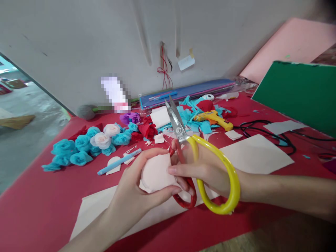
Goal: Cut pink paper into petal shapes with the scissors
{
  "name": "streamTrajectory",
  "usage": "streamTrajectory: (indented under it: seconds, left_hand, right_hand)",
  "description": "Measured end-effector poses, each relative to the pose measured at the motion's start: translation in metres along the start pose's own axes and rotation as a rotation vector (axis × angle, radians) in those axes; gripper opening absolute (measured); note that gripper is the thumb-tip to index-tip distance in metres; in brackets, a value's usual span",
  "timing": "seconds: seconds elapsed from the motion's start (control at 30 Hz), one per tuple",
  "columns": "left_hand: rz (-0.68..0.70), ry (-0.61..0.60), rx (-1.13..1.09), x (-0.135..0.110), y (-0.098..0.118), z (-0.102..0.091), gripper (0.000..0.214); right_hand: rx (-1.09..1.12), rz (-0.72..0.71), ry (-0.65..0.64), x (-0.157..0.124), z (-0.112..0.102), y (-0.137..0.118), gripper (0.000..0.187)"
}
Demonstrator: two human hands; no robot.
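Note:
My left hand (133,185) is closed around a cream paper piece (156,170) with a rounded edge, which looks like a small stack. Scissors (180,131) with one yellow and one red handle hang on my right hand (210,166), their blades pointing up and away, slightly parted. Fingers of that same hand also press on the right side of the paper piece. Under both hands lies a long cream paper sheet (94,206). A light blue pen (119,161) rests across a small rounded paper cutout (114,169) left of my left hand.
Blue and white paper flowers (81,145) lie on the red tabletop (34,210) at left. Blue paper scraps (193,117) and a yellow glue gun (215,119) are behind the scissors. A cream sheet (252,154), black cable (286,140) and green board (299,94) are at right.

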State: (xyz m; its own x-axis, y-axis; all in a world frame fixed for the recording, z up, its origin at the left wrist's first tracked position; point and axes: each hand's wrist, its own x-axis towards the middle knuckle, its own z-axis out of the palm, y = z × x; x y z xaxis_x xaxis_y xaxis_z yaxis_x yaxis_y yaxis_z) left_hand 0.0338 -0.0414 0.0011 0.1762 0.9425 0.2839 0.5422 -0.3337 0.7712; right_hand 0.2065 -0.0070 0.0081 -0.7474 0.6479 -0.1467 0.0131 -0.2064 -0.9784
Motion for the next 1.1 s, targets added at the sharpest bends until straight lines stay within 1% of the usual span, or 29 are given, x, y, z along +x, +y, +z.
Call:
streamTrajectory:
  seconds: [0.07, 0.17, 0.23, 0.3, 0.37, 0.4, 0.47, 0.5, 0.63, 0.7, 0.83, 0.93, 1.0, 1.1]
  left_hand:
    - [0.012, -0.010, 0.007, -0.001, -0.001, 0.000, 0.046]
    - [-0.026, 0.002, -0.054, 0.000, -0.002, 0.000, 0.053]
    - [-0.102, 0.011, -0.189, 0.001, -0.001, 0.000, 0.047]
    - [-0.229, -0.010, -0.335, 0.001, -0.001, 0.000, 0.035]
    - [-0.331, -0.086, -0.389, 0.001, 0.000, 0.000, 0.032]
    - [-0.353, -0.141, -0.379, 0.001, 0.000, 0.000, 0.032]
    - [-0.337, -0.235, -0.337, 0.001, 0.001, 0.001, 0.034]
    - [-0.322, -0.259, -0.324, 0.002, 0.001, 0.003, 0.036]
    - [-0.279, -0.248, -0.328, 0.001, -0.001, 0.006, 0.041]
    - [-0.271, -0.253, -0.333, 0.001, -0.003, 0.007, 0.041]
    - [-0.323, -0.298, -0.369, 0.000, -0.006, 0.006, 0.036]
    - [-0.339, -0.326, -0.427, 0.000, -0.006, 0.004, 0.037]
    - [-0.332, -0.330, -0.454, -0.001, -0.007, 0.004, 0.037]
    - [-0.350, -0.321, -0.496, -0.001, -0.011, 0.006, 0.037]
  right_hand:
    - [-0.063, 0.000, 0.014, 0.000, 0.000, 0.000, 0.042]
    - [-0.099, -0.002, 0.030, 0.002, -0.001, -0.001, 0.040]
    - [-0.107, -0.006, 0.038, 0.003, -0.001, -0.001, 0.039]
    - [-0.122, -0.009, 0.060, 0.004, -0.001, 0.000, 0.038]
    - [-0.134, -0.004, 0.076, 0.004, -0.002, 0.001, 0.036]
    - [-0.138, 0.001, 0.080, 0.005, -0.003, 0.001, 0.036]
    - [-0.153, 0.003, 0.082, 0.005, -0.004, 0.002, 0.037]
    - [-0.161, -0.002, 0.079, 0.005, -0.004, 0.002, 0.038]
    - [-0.172, -0.024, 0.069, 0.006, -0.002, 0.001, 0.041]
    - [-0.173, -0.017, 0.075, 0.006, -0.001, 0.001, 0.040]
    - [-0.163, 0.020, 0.109, 0.006, -0.003, 0.003, 0.037]
    - [-0.129, 0.036, 0.103, 0.006, -0.005, 0.006, 0.036]
    - [-0.101, 0.038, 0.092, 0.007, -0.005, 0.007, 0.034]
    - [-0.059, 0.039, 0.109, 0.010, -0.004, 0.008, 0.031]
